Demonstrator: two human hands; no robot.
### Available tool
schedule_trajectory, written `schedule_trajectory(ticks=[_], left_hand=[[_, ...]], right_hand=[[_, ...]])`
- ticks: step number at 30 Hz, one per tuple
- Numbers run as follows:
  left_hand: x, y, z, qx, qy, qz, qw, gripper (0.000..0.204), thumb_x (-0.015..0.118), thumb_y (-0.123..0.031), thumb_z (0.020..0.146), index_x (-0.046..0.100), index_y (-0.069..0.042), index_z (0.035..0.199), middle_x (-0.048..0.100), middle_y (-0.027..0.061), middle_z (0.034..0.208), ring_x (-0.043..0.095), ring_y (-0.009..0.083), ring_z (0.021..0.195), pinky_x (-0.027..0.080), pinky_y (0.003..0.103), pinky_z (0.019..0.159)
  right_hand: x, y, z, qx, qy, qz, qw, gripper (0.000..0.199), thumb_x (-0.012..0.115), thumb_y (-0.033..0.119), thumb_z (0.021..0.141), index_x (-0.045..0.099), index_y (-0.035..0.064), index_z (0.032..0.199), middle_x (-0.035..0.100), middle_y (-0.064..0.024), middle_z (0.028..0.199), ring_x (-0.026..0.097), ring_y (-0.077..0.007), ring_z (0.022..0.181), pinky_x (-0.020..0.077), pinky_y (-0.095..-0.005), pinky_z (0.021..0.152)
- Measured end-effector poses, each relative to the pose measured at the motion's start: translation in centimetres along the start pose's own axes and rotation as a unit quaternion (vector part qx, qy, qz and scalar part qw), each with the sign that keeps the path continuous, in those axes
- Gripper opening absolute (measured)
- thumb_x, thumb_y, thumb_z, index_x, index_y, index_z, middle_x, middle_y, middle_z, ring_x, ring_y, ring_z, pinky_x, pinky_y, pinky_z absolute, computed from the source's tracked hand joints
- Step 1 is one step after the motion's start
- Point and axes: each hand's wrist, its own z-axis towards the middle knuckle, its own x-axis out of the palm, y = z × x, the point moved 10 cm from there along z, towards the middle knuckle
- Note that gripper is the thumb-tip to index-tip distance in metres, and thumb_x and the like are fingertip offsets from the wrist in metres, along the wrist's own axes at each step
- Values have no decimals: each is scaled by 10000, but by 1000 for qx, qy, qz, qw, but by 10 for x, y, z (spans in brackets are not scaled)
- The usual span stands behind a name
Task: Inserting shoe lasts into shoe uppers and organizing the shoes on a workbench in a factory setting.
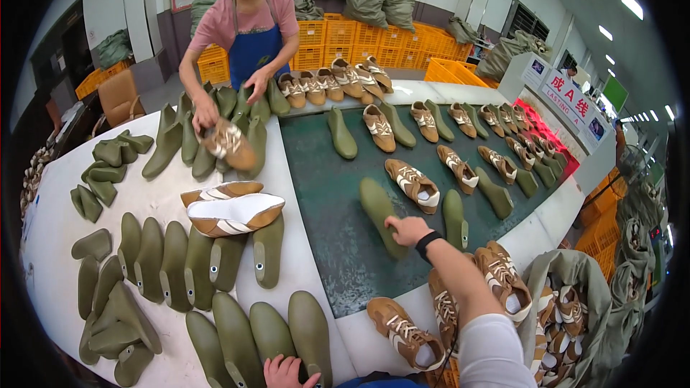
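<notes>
Our left hand [287,372] rests, fingers spread, at the near foot form [270,327]; we cannot tell whether it grips. Farther out, our right hand [407,231] curls its fingers against the far foot form [376,203], grip unclear; this lies just left of it on the dark belt [316,172], long axis pointing away and slightly leftward. Beyond that hand sits a brown sneaker [412,182].
</notes>
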Motion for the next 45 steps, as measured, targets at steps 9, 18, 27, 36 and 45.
schedule_trajectory(ticks=[9,18,27,36,45], left_hand=[[-4,-8,8,4,-38,4,999,421,703,-349,707,605,-44,980,604,116,1006,530,310,1006,364,491,932],[-14,-23,-2,46,-66,14,997,249,653,-164,765,599,-18,959,575,138,1043,522,321,1026,390,438,924],[9,6,-15,36,-74,19,996,374,725,-331,667,610,-54,889,609,101,920,522,321,992,336,498,964],[8,-11,-8,59,-87,32,994,316,715,-292,684,635,-32,845,626,130,862,545,332,956,383,450,916],[13,3,-15,27,9,35,999,289,691,-235,728,623,-15,903,623,143,925,511,334,1036,349,483,923]], right_hand=[[41,-23,11,76,-23,5,997,186,481,253,862,527,267,1041,603,-157,847,626,-320,783,505,-415,670],[-14,7,-66,21,102,72,992,427,498,140,784,551,169,1207,617,-143,1076,600,-308,971,479,-393,815],[-77,101,-296,-136,103,166,971,230,560,263,812,657,113,957,635,-141,760,611,-338,757,487,-433,679],[-182,71,-346,-157,-193,205,947,226,617,147,792,612,50,996,633,-134,845,619,-297,754,501,-363,660],[-251,-15,-411,-59,-249,295,921,238,606,121,823,613,86,1059,619,-93,815,591,-136,735,489,-259,652]])
